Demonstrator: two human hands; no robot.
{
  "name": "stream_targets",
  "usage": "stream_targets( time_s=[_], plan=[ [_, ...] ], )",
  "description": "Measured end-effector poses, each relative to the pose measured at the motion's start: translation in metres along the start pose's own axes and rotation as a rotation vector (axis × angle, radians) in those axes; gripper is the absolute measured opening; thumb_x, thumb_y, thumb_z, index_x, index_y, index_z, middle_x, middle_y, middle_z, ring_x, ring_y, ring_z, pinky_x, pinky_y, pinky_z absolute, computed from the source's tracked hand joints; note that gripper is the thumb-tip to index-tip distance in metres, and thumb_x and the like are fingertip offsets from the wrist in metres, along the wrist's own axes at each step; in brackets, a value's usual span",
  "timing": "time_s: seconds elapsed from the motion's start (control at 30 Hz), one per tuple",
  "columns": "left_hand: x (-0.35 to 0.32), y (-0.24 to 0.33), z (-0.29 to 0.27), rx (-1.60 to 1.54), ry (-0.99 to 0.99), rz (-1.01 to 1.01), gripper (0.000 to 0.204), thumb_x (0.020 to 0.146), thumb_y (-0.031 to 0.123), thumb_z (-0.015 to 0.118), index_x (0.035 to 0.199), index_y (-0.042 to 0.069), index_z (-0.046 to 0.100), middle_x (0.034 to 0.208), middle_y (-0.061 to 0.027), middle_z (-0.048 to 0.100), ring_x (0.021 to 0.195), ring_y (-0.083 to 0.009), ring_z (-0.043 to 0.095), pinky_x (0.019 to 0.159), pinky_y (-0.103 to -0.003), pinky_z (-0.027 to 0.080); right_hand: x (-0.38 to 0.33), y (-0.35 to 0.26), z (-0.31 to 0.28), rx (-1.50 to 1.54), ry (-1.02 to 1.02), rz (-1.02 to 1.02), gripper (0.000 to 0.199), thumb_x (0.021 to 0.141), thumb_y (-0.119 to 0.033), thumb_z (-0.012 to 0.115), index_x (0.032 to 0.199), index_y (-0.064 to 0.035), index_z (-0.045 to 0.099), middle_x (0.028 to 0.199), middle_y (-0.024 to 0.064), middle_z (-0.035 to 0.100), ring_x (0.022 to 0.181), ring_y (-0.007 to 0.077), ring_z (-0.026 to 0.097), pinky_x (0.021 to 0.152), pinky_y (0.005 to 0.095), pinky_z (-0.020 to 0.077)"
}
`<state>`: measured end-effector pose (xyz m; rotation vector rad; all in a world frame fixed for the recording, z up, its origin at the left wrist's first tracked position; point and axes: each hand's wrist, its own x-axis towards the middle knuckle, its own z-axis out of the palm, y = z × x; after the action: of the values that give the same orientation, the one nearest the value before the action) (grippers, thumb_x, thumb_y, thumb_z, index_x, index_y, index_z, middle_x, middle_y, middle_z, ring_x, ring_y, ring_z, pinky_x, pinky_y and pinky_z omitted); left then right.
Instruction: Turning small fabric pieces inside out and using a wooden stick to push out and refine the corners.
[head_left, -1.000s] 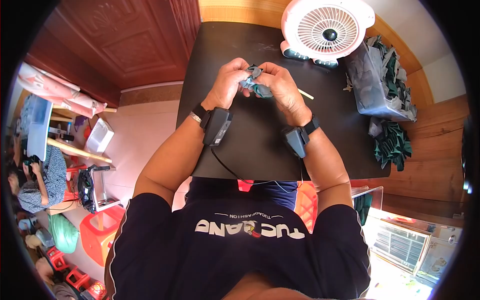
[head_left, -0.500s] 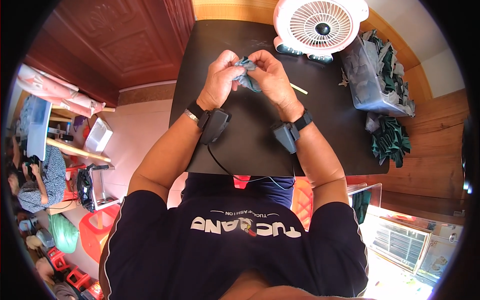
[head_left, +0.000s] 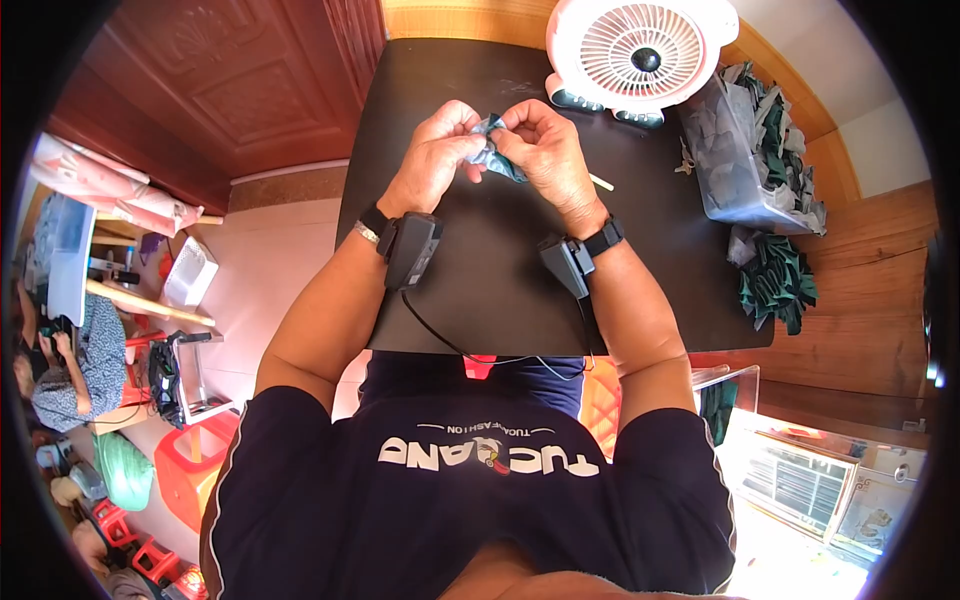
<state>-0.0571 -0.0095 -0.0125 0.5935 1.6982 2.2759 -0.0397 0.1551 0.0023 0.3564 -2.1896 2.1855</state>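
Above the far part of the dark table (head_left: 480, 285), I pinch a small crumpled piece of grey and dark green fabric (head_left: 490, 158) between both hands. My left hand (head_left: 437, 155) grips its left side with thumb and fingers closed. On the other side my right hand (head_left: 545, 155) has thumb and forefinger pressed together on the upper right of the cloth. Part of the fabric hides behind the fingers. Just beyond my right hand, a thin pale yellow-green stick (head_left: 602, 182) lies on the tabletop, partly covered by the hand.
A pink fan (head_left: 645, 60) stands at the table's back right. Near it, a clear plastic bin (head_left: 715, 170) overflows with grey and green cloth pieces, and a green bundle (head_left: 778, 285) lies at the right edge. A cable (head_left: 440, 325) hangs from my left wrist device. A co-worker (head_left: 85, 360) sits far left.
The cloth has been turned slightly between my fingers, with more of its pale side showing. My left wrist has shifted a little to the left; both hands keep their hold.
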Motion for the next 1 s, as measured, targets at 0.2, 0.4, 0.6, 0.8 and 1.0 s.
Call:
stream_targets(
  time_s=[0.2,0.4,0.6,0.8,1.0],
  plan=[
    [-0.001,0.0,0.003,0.027,-0.02,0.025,0.004,0.086,0.006,0.049,0.09,0.005,0.049,0.08,-0.004,0.055,0.067,-0.0107,0.055,0.056,-0.023,0.046,-0.001,-0.002,0.012,-0.558,0.246,-0.354,0.014,0.071,-0.004,0.065,0.081,-0.0007,0.056,0.073,0.0115,0.062,0.067,0.0214,0.062,0.063,0.0319,0.0498],
    [-0.002,-0.005,0.005,-0.055,0.026,-0.02,0.011,0.09,0.017,0.048,0.092,0.006,0.049,0.081,-0.0039,0.055,0.066,-0.0123,0.055,0.056,-0.025,0.046,-0.002,-0.003,0.01,-0.34,0.143,-0.272,0.011,0.073,-0.004,0.065,0.08,-0.0016,0.056,0.072,0.0108,0.061,0.067,0.0223,0.062,0.063,0.0317,0.0495],
    [-0.002,-0.005,-0.002,-0.204,-0.036,-0.128,0.016,0.092,0.023,0.047,0.092,0.007,0.048,0.08,-0.0037,0.054,0.067,-0.0154,0.056,0.057,-0.026,0.045,-0.003,-0.005,0.008,-0.575,0.113,-0.446,0.011,0.075,-0.004,0.065,0.081,-0.0026,0.056,0.074,0.0088,0.062,0.069,0.0206,0.063,0.063,0.0298,0.0496],
    [-0.001,0.0,0.0,-0.048,-0.002,-0.1,0.007,0.087,0.013,0.049,0.087,0.007,0.046,0.079,-0.0045,0.053,0.065,-0.0156,0.056,0.054,-0.026,0.045,0.0,-0.003,0.001,-0.284,-0.017,-0.186,0.014,0.078,0.001,0.064,0.09,-0.0015,0.055,0.086,0.0014,0.06,0.084,0.0097,0.058,0.079,0.0237,0.0467],
    [-0.001,-0.003,-0.012,-0.074,0.017,-0.104,0.006,0.083,0.012,0.05,0.085,0.007,0.046,0.078,-0.0045,0.053,0.063,-0.0143,0.055,0.051,-0.024,0.045,-0.004,-0.016,0.007,-0.205,-0.158,-0.166,0.023,0.077,0.0,0.066,0.097,-0.0023,0.056,0.094,0.0017,0.059,0.094,0.0108,0.056,0.087,0.0263,0.044]
  ],
)
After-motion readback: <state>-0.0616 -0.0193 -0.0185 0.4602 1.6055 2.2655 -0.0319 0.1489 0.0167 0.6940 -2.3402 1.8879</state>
